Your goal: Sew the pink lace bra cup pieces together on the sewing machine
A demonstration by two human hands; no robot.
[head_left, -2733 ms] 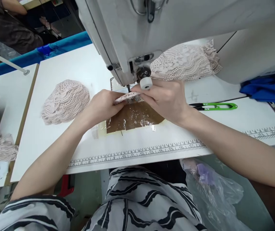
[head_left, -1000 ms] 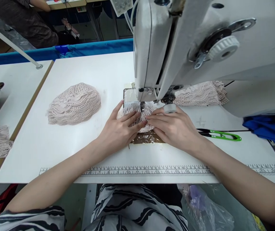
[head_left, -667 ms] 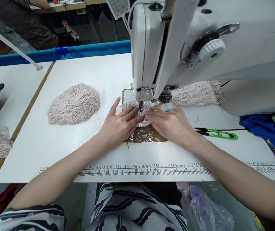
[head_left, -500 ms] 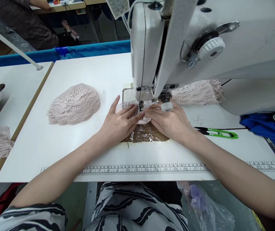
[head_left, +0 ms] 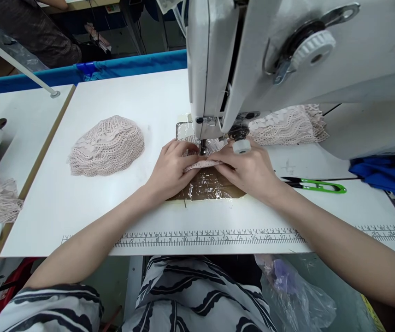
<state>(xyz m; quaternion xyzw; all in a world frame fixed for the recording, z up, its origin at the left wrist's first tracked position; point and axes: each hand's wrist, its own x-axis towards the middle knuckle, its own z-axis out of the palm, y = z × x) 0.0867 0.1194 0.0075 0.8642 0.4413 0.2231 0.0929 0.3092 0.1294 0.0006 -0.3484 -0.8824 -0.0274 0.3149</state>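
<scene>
Under the needle of a white sewing machine (head_left: 207, 69) lies a small pale pink lace piece (head_left: 202, 164), its near edge lifted and folded up. My left hand (head_left: 172, 167) pinches that edge on the left between thumb and curled fingers. On the other side my right hand (head_left: 247, 167) grips the same edge, close to the presser foot (head_left: 203, 146). Both hands rest over a brown taped patch (head_left: 213, 185) on the table. The far part of the lace is partly hidden by the fingers and the machine head.
A stack of pink lace pieces (head_left: 107, 146) sits to the left, and more lace (head_left: 289, 125) lies behind the needle on the right. Green thread snips (head_left: 318, 185) and blue cloth (head_left: 379, 177) are at right. A printed ruler (head_left: 197, 240) runs along the front edge. Another person's leg (head_left: 41, 37) shows beyond.
My left hand went from lying flat with spread fingers to pinching the lace. My right fingers have curled onto it too, and its near edge is now raised. The view shifted slightly.
</scene>
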